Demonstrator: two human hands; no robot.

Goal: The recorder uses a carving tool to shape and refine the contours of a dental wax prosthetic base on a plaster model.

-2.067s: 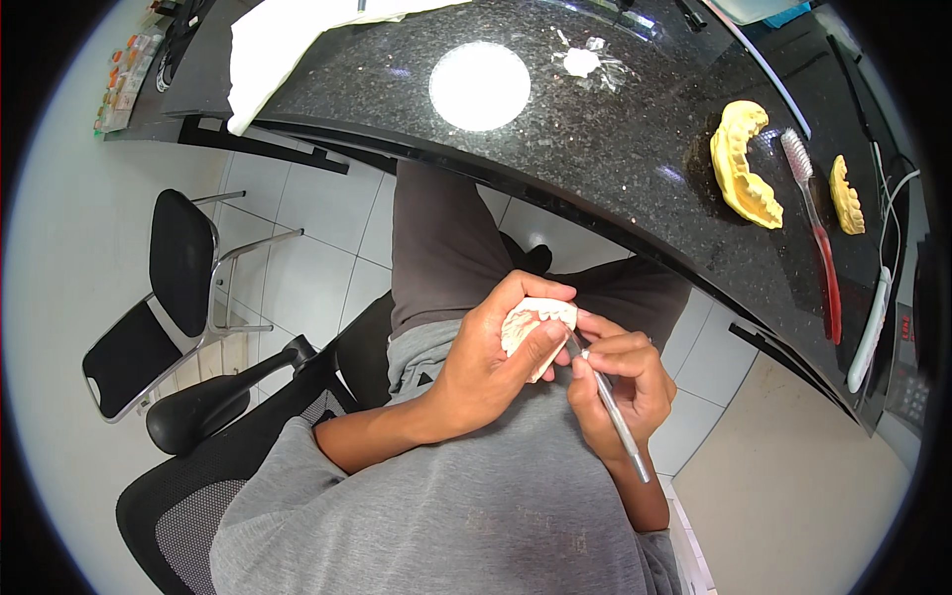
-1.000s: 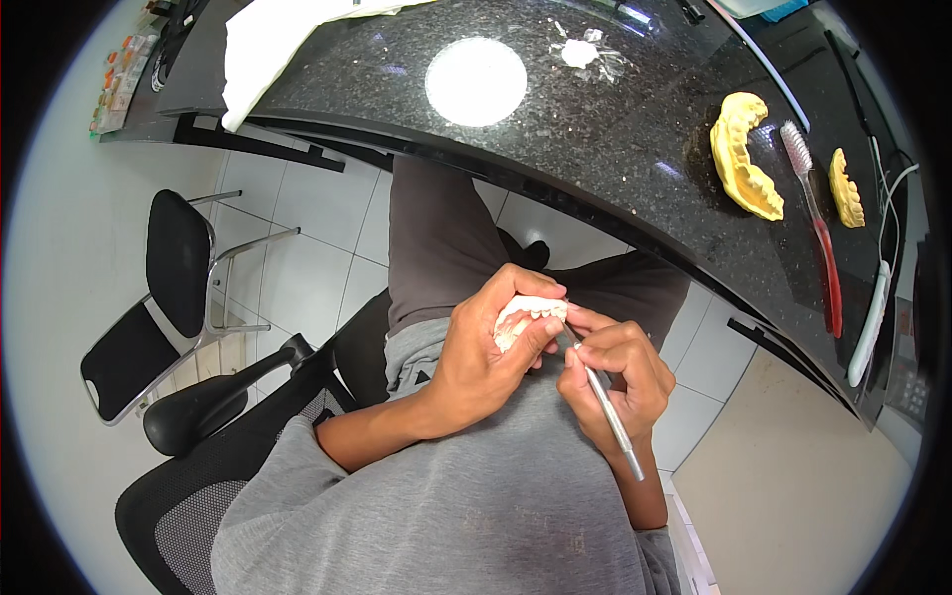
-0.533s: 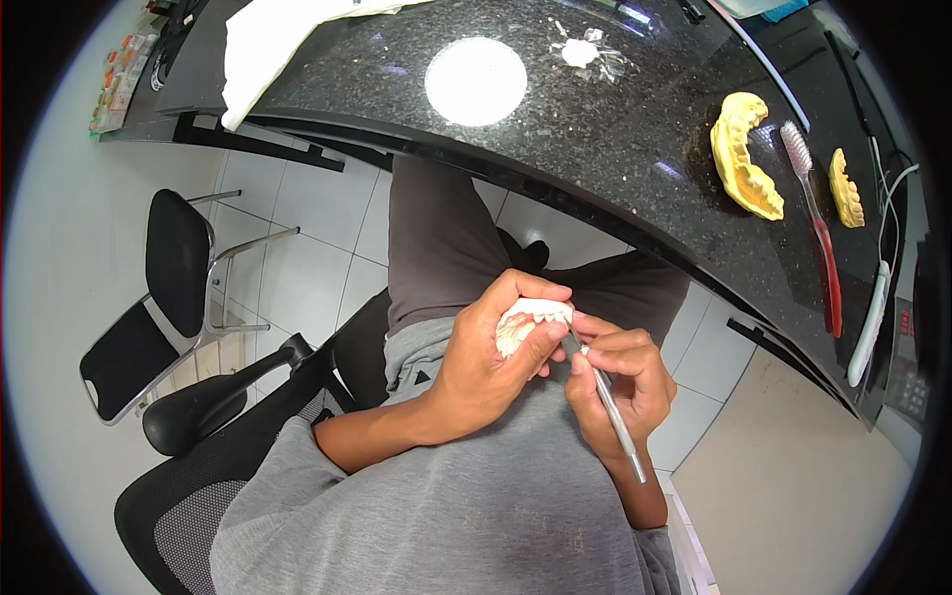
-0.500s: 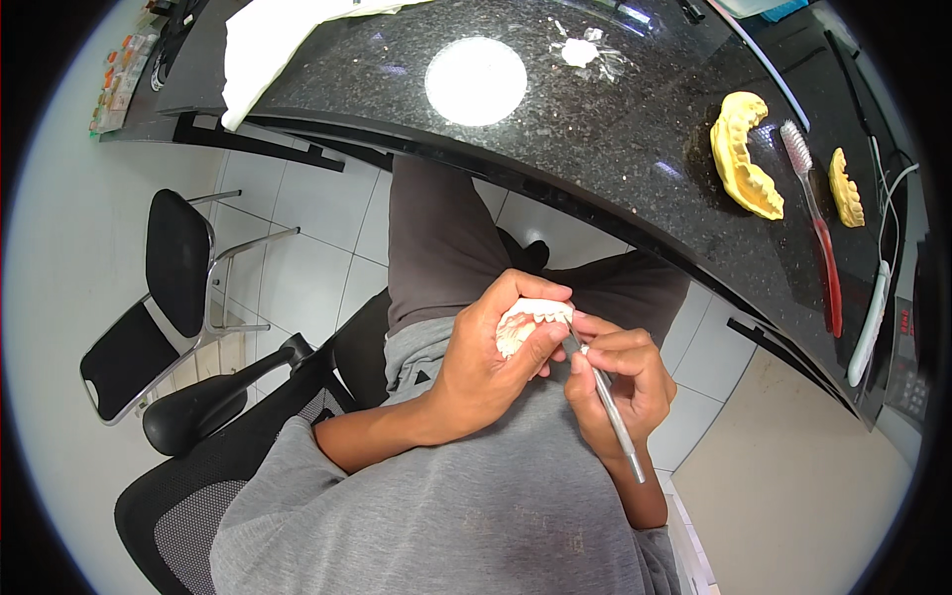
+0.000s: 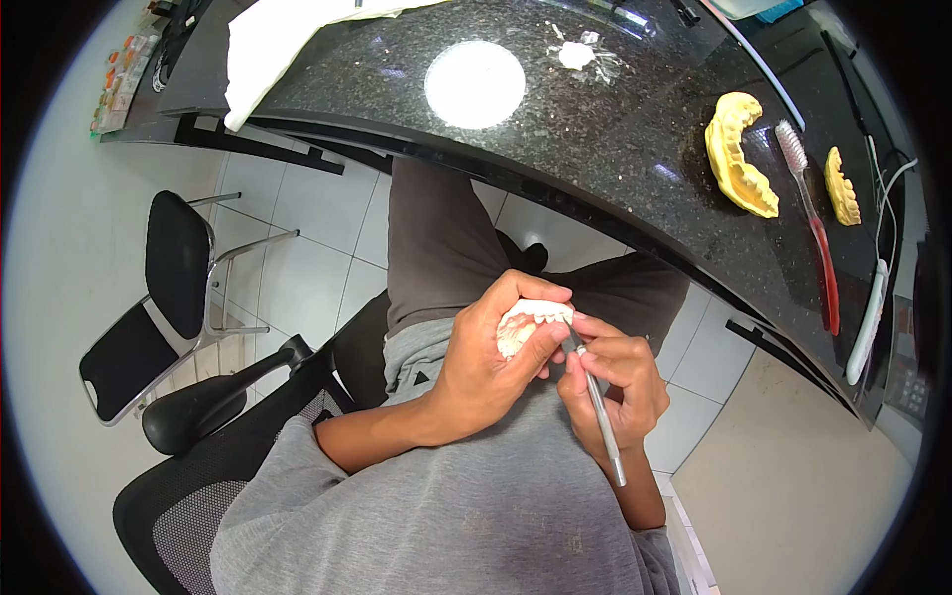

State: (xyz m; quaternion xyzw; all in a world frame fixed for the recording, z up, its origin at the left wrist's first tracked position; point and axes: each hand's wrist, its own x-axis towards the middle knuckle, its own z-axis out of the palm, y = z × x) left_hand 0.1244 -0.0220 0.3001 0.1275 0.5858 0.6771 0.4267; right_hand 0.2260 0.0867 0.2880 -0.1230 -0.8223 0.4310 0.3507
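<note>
My left hand (image 5: 486, 372) clamps the white dental cast (image 5: 526, 325); right hand (image 5: 615, 382) grips the carving tool (image 5: 598, 416), tip touching its right edge

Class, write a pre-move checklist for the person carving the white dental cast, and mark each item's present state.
1. Left hand grips the white dental cast: ok.
2. Right hand holds the metal instrument like a pen: ok.
3. Instrument tip meets the cast: cannot tell, a thumb hides it.
4. Cast held over the lap, off the black counter: ok.
5. Yellow cast and toothbrush lie apart from the hands: ok.
</note>
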